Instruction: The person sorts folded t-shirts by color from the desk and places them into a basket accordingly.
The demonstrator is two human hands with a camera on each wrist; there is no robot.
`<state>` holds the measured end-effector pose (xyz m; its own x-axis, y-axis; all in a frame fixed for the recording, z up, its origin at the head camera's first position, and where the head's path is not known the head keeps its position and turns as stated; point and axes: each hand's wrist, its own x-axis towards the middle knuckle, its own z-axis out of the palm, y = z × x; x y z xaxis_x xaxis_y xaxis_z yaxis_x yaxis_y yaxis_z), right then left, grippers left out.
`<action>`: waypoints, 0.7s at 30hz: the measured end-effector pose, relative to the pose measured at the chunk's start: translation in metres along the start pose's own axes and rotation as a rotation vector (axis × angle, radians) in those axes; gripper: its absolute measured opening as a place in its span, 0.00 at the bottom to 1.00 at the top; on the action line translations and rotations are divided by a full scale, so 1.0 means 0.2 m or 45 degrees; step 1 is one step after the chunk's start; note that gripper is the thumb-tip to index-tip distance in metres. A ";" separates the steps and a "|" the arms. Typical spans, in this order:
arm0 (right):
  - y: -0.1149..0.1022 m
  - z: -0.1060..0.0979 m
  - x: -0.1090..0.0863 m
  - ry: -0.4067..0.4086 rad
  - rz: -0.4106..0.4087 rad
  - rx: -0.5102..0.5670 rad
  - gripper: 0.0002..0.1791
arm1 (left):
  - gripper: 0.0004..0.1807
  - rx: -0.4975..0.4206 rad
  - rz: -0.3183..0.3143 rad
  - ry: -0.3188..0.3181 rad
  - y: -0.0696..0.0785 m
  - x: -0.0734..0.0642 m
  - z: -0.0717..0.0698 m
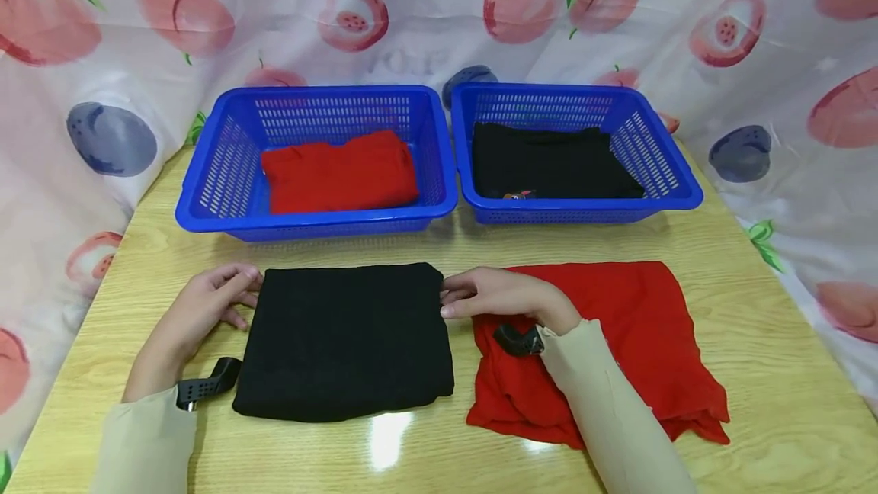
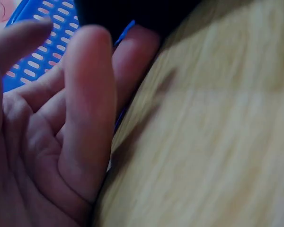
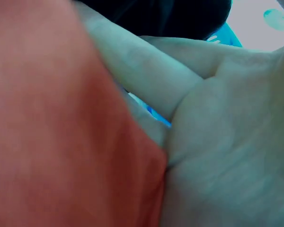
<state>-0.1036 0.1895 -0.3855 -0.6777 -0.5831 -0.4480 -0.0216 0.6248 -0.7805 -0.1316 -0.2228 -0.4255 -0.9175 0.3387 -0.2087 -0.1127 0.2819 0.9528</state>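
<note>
A folded black cloth (image 1: pixel 345 341) lies flat on the table as a rough rectangle. My left hand (image 1: pixel 218 297) is at its upper left edge, with the fingers loosely extended; in the left wrist view the fingers (image 2: pixel 87 94) reach toward the dark fabric. At the upper right edge, my right hand (image 1: pixel 497 292) touches the black cloth with fingers extended and the thumb apart below them. Under the right wrist and forearm lies a red cloth (image 1: pixel 638 319), loosely spread with an uneven lower edge. It fills the left side of the right wrist view.
Two blue plastic baskets stand side by side at the back. The left basket (image 1: pixel 206 208) contains a folded red cloth (image 1: pixel 343 174); the right basket (image 1: pixel 675 193) contains a folded black cloth (image 1: pixel 549 162) with a small print. A fruit-patterned sheet (image 1: pixel 425 14) hangs behind the wooden table (image 1: pixel 768 372).
</note>
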 end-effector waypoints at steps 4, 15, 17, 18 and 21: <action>-0.02 0.01 -0.01 -0.011 0.006 0.013 0.36 | 0.18 0.042 0.029 -0.075 -0.01 -0.01 0.00; -0.06 0.06 0.01 0.041 -0.113 0.065 0.26 | 0.30 -0.077 0.195 -0.281 0.02 -0.01 0.05; -0.05 0.07 0.02 0.029 -0.133 0.110 0.28 | 0.32 -0.151 0.197 -0.304 0.01 -0.01 0.06; -0.05 0.07 0.02 0.027 -0.138 0.124 0.29 | 0.32 -0.196 0.202 -0.319 0.01 -0.01 0.07; -0.04 0.07 0.03 0.046 -0.144 0.145 0.30 | 0.34 -0.324 0.233 -0.373 0.00 0.01 0.08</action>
<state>-0.0965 0.1735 -0.3881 -0.7018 -0.6261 -0.3398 -0.0174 0.4918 -0.8705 -0.1273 -0.2088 -0.4296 -0.7879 0.6138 -0.0500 -0.0826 -0.0248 0.9963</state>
